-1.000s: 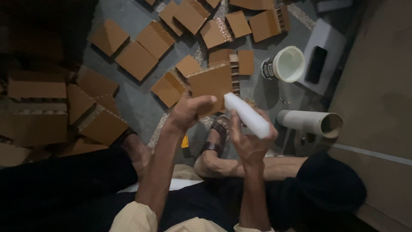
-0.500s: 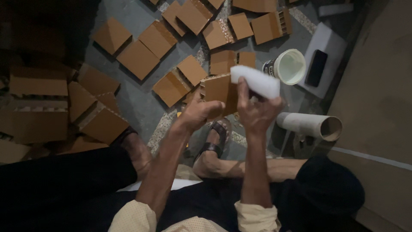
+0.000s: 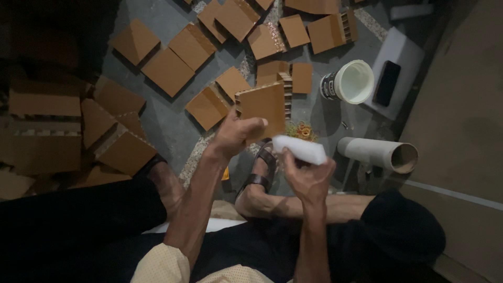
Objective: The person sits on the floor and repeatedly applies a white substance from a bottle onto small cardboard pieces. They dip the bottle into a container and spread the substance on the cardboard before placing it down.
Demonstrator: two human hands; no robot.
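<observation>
Cardboard block [image 3: 262, 104], a thick layered square with a corrugated edge, is held upright above the floor in the left hand [image 3: 234, 135], whose fingers close around its lower edge. The right hand [image 3: 309, 175] sits just beside and below it, fingers wrapped around a white block [image 3: 299, 149] that lies tilted across the fingertips; the two held pieces are close together but whether they touch cannot be determined. Directly beneath the hands, a foot in a brown sandal [image 3: 260, 170] rests on the grey floor [image 3: 173, 118]. A small heap of rubber bands [image 3: 301, 130] lies on the floor just behind the white block. Further right, a cardboard tube [image 3: 377, 153] lies on its side with its open end facing right. Beyond it stands a white bucket [image 3: 348, 82], next to a pale board carrying a dark phone [image 3: 386, 83]. Many flat cardboard squares [image 3: 168, 71] are spread across the floor to the left and rear, some touching, some apart.
</observation>
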